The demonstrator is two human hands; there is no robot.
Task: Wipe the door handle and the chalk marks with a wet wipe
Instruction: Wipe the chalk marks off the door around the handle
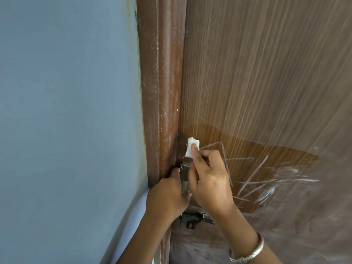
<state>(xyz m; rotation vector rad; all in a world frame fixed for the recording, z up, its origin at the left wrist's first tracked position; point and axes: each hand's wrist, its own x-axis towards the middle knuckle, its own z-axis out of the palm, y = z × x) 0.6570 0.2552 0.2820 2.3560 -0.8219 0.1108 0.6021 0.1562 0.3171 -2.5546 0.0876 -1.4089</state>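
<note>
From my screen I look down at two bare hands close to a brown door (266, 73).

The right hand (209, 183) pinches a small white wet wipe (191, 147). One fingertip lies flat on the front of the wipe and pushes it against the door. The other fingers are curled in below it. The wipe is bunched up. It sits just above the top of the door handle (184, 174), close to the edge of the door.

The door handle is a grey metal piece, standing up and down near the door frame (162, 92). I only see a strip of it, between the two hands.

The left hand (167, 195) is on the handle from the frame side. Its fingers curl round the lower part of the handle and grasp it. One fingertip touches the metal plate near the top. The rest of its fingers are hidden from me.

The chalk marks (247, 180) are pale, thin lines that cross each other on the door. They start just beside the wipe and spread to the right of the right hand. Some white smears lie further right.

A patch of the door around the hands looks darker and more orange than the rest.

Below the hands is a metal latch (196, 219) on the door. The right wrist wears a silver bracelet (249, 252). To the left of the frame is a plain blue-grey wall (66, 92).
</note>
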